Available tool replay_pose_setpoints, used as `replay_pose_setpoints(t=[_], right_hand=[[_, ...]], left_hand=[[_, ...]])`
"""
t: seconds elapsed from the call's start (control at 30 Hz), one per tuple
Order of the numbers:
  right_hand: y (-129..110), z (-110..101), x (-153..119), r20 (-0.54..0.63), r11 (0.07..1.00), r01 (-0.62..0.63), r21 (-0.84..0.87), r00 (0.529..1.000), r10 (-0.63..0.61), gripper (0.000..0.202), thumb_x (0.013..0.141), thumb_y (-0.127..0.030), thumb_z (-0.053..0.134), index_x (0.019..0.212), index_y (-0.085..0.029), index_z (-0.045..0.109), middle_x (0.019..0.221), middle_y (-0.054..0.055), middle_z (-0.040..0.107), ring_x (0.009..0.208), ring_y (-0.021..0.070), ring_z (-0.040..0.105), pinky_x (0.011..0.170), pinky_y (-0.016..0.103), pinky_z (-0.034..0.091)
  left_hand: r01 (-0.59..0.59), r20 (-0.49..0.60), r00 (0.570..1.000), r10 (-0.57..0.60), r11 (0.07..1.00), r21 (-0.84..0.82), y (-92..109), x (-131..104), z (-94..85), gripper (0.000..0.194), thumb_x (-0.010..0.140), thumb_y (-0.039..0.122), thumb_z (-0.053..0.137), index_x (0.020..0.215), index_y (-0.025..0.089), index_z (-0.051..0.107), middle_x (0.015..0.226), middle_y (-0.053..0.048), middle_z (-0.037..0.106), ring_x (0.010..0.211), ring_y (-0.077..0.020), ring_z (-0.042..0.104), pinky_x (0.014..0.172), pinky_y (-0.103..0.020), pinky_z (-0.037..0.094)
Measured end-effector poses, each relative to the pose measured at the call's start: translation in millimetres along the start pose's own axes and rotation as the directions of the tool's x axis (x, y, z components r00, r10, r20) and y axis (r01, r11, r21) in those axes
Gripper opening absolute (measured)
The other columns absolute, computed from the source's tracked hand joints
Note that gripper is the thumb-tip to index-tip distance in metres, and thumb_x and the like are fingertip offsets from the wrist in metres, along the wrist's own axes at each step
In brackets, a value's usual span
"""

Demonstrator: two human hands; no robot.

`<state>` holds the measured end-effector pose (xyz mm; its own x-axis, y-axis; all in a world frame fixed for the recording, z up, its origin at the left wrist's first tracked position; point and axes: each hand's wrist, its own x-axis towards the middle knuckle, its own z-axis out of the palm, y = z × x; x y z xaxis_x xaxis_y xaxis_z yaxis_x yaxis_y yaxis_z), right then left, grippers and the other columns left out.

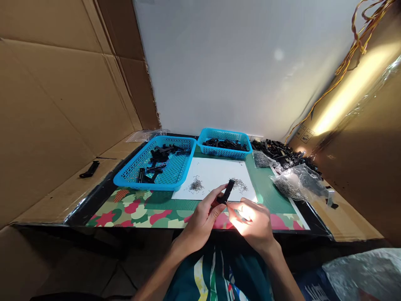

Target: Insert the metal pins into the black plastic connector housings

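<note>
My left hand (203,218) grips a narrow black plastic part (228,190), tilted with its upper end to the right, above the front of a white sheet of paper (216,169). At the part's lower end, my right hand (253,218) has thumb and forefinger pinched together. Whatever is between those fingertips is too small to make out. Beyond the hands, two heaps of tiny metal pieces lie on the paper: a dark left heap (196,184) and a looser right heap (241,186), partly hidden by the black part.
A blue basket (156,186) at left and another blue basket (224,152) behind hold black parts. More black parts (282,154) pile up at right, beside plastic bags of small metal pieces (290,186). One black part (90,169) lies on cardboard far left. Cardboard walls enclose the sides.
</note>
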<state>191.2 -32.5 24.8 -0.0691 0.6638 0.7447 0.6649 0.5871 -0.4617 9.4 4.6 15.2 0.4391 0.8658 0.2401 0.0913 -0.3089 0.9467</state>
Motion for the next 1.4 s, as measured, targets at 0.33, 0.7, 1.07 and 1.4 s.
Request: replay_pose_setpoints(t=[0.33,0.7,1.07,1.4], right_hand=[[-0.9,-2.9,3.1,0.172,0.88,-0.363,0.305,0.93,0.324,0.017,0.091,-0.023,0.069,0.079,-0.017,0.078,0.057,-0.001,0.057,0.047,0.0108,0.04,0.042,0.026,0.032],[7.0,-8.7,7.3,0.39,0.718,-0.587,0.373,0.802,0.453,0.011,0.087,-0.028,0.077,0.09,-0.02,0.085,0.077,0.006,0.079,0.07,0.0216,0.071,0.063,0.031,0.058],[14.2,-12.5,5.5,0.274,0.947,-0.267,0.179,0.938,0.213,0.026,0.098,-0.019,0.059,0.089,-0.022,0.083,0.083,0.005,0.08,0.072,0.0204,0.073,0.067,0.032,0.057],[33.3,-5.2,-3.6,0.348,0.94,-0.309,0.144,0.905,0.244,0.024,0.098,-0.016,0.059,0.09,-0.022,0.081,0.086,0.004,0.079,0.075,0.0197,0.072,0.07,0.031,0.055]], left_hand=[[0.013,0.004,1.0,-0.013,0.999,0.045,4.1,3.4,-2.2,0.053,0.105,0.039,0.059,0.156,0.027,0.055,0.128,-0.006,0.073,0.114,-0.0223,0.068,0.104,-0.032,0.054],[0.035,0.046,0.998,-0.037,0.999,0.032,7.4,7.4,-1.4,0.049,0.108,0.049,0.05,0.143,0.02,0.07,0.141,-0.011,0.071,0.138,-0.0305,0.061,0.121,-0.044,0.043],[0.009,0.044,0.999,-0.015,0.991,0.131,17.4,7.1,-4.7,0.04,0.109,0.048,0.052,0.131,0.024,0.074,0.121,-0.007,0.074,0.115,-0.0244,0.067,0.103,-0.033,0.049],[-0.086,-0.012,0.994,0.106,0.862,0.5,1.7,6.3,0.5,0.01,0.1,0.021,0.067,0.109,0.024,0.07,0.107,-0.001,0.075,0.099,-0.0212,0.068,0.089,-0.033,0.05]])
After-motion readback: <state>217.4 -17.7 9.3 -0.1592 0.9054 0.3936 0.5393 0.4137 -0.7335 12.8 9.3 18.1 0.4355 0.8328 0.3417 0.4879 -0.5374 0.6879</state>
